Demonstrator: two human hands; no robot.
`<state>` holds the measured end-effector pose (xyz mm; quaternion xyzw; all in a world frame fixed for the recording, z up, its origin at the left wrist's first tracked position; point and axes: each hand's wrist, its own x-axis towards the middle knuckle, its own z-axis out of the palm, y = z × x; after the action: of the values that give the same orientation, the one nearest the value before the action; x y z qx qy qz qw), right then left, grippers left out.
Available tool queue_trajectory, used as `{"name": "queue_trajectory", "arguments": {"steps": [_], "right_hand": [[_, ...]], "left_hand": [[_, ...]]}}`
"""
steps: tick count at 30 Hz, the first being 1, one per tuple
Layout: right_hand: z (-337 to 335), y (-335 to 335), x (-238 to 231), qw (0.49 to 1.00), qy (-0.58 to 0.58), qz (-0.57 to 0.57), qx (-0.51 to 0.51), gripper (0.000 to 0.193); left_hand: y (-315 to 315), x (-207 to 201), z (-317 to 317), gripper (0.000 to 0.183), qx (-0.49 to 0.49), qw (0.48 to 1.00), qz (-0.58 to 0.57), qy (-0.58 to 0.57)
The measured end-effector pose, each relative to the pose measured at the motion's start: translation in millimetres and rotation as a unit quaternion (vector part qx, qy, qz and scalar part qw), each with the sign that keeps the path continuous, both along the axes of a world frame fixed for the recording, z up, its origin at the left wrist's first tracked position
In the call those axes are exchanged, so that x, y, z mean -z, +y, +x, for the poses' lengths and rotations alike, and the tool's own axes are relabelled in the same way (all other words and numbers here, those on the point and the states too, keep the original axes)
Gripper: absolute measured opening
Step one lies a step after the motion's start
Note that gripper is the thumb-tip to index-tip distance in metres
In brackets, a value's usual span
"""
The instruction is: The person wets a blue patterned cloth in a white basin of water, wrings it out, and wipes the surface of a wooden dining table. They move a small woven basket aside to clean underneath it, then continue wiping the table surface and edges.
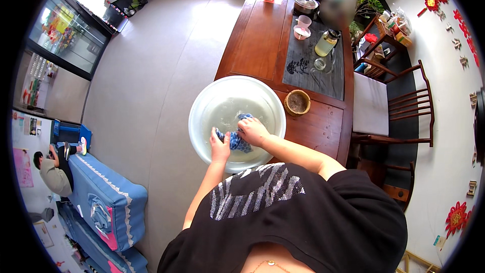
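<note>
- At the left is the round white basin (196,121), with cloudy water (222,106) in it. In the picture it overlaps the left edge of the worktop (250,35); what carries its weight is hidden.
- The left hand (220,147) comes over the near rim of the basin. Its fingers are curved and partly open, with the thumb a little apart, and the end of the cloth sits between them.
- The blue patterned cloth (235,140) is inside the basin, nearer to the near rim than to the far one. It lies mainly between the two hands, to the right of the left fingers and under the right ones. Both hands touch it, so neither is clearly nearer; I judge this between-position is the relation which matters.
- The cloth is crumpled, so no firm long axis shows. The larger visible part slopes from the left fingers toward the near right rim; a small fold points toward the far rim.
- The right hand (254,132) reaches over the right side of the rim. Its fingers are bent closely on the cloth; their tips are partly hidden.
- Further right, a brown bowl (297,102) stands on the worktop, just beside the basin.
</note>
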<state>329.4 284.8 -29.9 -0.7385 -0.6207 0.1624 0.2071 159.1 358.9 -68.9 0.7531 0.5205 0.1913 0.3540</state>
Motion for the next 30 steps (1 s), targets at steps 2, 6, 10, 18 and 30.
{"name": "queue_trajectory", "arguments": {"steps": [2,6,10,18,30], "right_hand": [[2,-4,8,1.0,-0.013,-0.009,-0.004,0.024],[-8,-3,11,0.988,-0.07,-0.124,-0.064,0.031],[-1,1,37,0.97,-0.127,-0.19,-0.085,0.027],[9,5,-6,0.943,0.33,0.051,-0.011,0.02],[-63,-6,-111,0.925,0.264,0.252,-0.108,0.029]], "left_hand": [[1,-10,-1,0.087,0.031,0.999,-0.003,-0.007],[4,-12,-5,0.08,0.154,0.963,-0.086,0.202],[12,3,9,0.064,0.167,0.946,-0.154,0.232],[0,-35,4,0.063,-0.094,0.905,-0.392,-0.139],[17,0,19,0.044,-0.048,0.574,-0.651,-0.495]]}}
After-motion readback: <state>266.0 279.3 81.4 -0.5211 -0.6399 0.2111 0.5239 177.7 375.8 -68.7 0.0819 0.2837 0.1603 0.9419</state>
